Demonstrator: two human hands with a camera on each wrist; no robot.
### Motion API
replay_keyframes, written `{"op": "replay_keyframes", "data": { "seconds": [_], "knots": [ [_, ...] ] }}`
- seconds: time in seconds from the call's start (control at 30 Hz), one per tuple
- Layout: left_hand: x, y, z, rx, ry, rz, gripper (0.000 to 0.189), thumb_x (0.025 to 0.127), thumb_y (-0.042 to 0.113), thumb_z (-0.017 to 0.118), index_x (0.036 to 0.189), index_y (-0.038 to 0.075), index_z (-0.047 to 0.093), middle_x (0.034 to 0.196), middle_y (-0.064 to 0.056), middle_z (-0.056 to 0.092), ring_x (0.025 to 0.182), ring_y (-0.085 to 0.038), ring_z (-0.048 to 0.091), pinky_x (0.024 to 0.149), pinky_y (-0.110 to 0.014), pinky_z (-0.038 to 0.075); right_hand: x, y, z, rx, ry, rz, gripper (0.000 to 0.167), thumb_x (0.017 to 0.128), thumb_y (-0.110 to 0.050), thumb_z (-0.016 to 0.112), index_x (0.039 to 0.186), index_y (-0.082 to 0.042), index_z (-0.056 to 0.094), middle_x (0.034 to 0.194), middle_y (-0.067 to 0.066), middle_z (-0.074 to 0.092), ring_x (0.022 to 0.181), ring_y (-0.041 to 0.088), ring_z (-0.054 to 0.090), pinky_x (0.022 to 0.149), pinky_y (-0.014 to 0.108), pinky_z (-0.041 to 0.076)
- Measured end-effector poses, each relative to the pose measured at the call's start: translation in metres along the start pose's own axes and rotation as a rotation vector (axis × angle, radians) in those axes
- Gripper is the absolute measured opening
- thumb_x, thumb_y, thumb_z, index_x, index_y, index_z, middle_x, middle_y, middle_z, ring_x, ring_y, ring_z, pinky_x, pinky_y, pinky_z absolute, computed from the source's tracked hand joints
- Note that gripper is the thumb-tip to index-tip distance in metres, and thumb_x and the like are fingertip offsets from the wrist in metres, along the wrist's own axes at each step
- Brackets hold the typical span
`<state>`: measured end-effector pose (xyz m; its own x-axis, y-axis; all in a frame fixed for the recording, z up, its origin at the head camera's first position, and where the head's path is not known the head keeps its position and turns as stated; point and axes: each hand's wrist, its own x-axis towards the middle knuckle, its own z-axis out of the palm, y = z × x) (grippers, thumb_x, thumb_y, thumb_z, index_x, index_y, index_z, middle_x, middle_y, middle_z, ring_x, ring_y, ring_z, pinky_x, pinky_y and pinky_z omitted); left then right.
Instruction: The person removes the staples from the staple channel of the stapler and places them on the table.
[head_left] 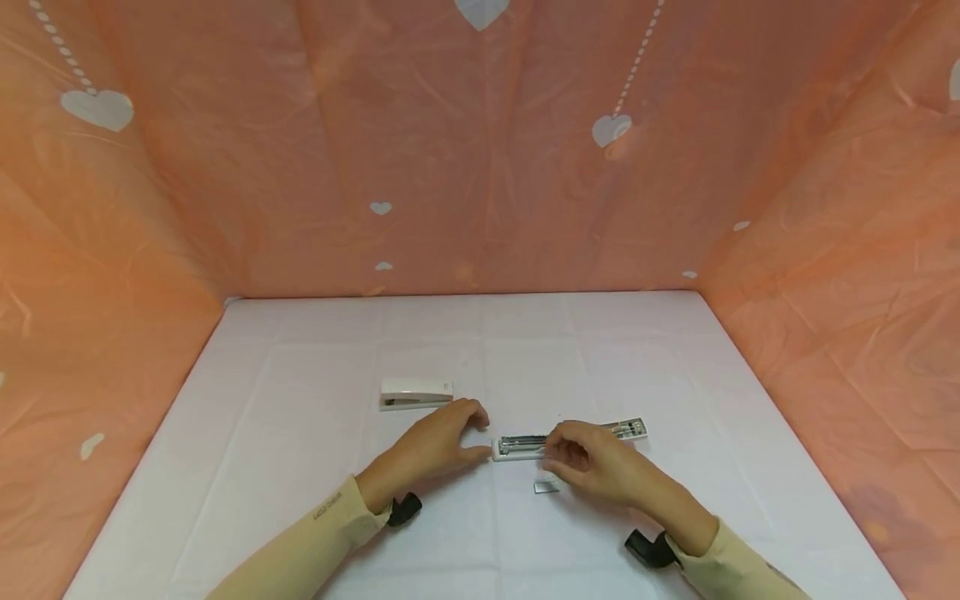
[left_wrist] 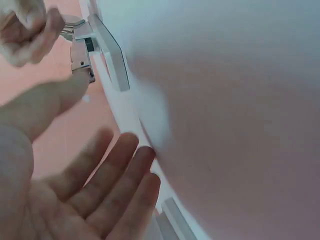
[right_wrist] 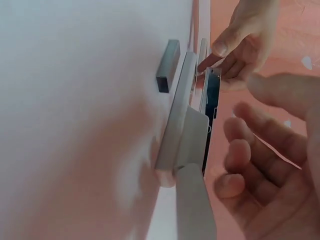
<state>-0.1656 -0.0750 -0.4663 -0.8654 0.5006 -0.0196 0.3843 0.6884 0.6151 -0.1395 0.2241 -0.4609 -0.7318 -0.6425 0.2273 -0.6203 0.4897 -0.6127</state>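
Note:
A white stapler [head_left: 519,448] lies folded open on the table, its metal staple channel [right_wrist: 212,95] facing up. My left hand [head_left: 442,437] is at its left end, fingers spread and relaxed. In the left wrist view the left thumb [left_wrist: 75,90] overlaps the end of the channel. Over the stapler's middle is my right hand [head_left: 600,462], its fingers loosely bent. No object shows between the right fingers [right_wrist: 240,152] in the right wrist view. A short strip of staples [head_left: 546,486] rests on the table just in front of the stapler, below the right hand.
A second white stapler [head_left: 416,393], closed, stands behind my left hand. White cloth covers the table [head_left: 300,467]. Orange sheets with pale hearts [head_left: 480,167] hang along the back and both sides.

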Motion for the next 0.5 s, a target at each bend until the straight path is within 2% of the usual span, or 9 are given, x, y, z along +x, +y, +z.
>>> {"op": "replay_keyframes", "data": {
  "seconds": [0.2, 0.3, 0.4, 0.5],
  "knots": [
    [-0.01, -0.003, -0.016, 0.041, 0.151, 0.022, 0.04, 0.095, 0.021, 0.085, 0.128, 0.008, 0.067, 0.124, -0.005, 0.072, 0.118, -0.026, 0.07, 0.099, -0.046, 0.057, 0.019, 0.0, -0.001, -0.044, 0.114, -0.041, 0.018, 0.093, -0.008, 0.084, 0.108, -0.009, 0.074, 0.093, -0.012, 0.066, 0.08, 0.009, 0.062, 0.069, 0.027, 0.055],
    [-0.014, -0.007, -0.028, 0.039, 0.214, 0.039, 0.038, 0.095, 0.02, 0.085, 0.128, 0.007, 0.069, 0.125, -0.005, 0.071, 0.121, -0.026, 0.068, 0.1, -0.046, 0.056, 0.029, 0.0, -0.001, -0.067, 0.126, -0.035, 0.021, 0.094, -0.008, 0.083, 0.112, -0.007, 0.074, 0.097, -0.006, 0.07, 0.085, 0.011, 0.064, 0.073, 0.03, 0.057],
    [-0.019, -0.013, -0.04, 0.021, 0.265, 0.049, 0.038, 0.095, 0.021, 0.084, 0.129, 0.009, 0.069, 0.128, -0.002, 0.07, 0.124, -0.026, 0.065, 0.101, -0.047, 0.056, 0.038, -0.002, -0.001, -0.08, 0.122, -0.033, 0.024, 0.095, -0.009, 0.082, 0.117, -0.006, 0.074, 0.103, 0.001, 0.073, 0.094, 0.015, 0.066, 0.083, 0.035, 0.059],
    [-0.024, -0.023, -0.053, 0.01, 0.324, 0.095, 0.038, 0.094, 0.019, 0.085, 0.129, 0.012, 0.069, 0.129, -0.002, 0.068, 0.124, -0.027, 0.063, 0.099, -0.048, 0.056, 0.047, -0.003, -0.002, -0.08, 0.119, -0.045, 0.026, 0.095, -0.009, 0.081, 0.12, -0.005, 0.073, 0.106, 0.005, 0.074, 0.1, 0.019, 0.067, 0.089, 0.04, 0.059]
  ]
}}
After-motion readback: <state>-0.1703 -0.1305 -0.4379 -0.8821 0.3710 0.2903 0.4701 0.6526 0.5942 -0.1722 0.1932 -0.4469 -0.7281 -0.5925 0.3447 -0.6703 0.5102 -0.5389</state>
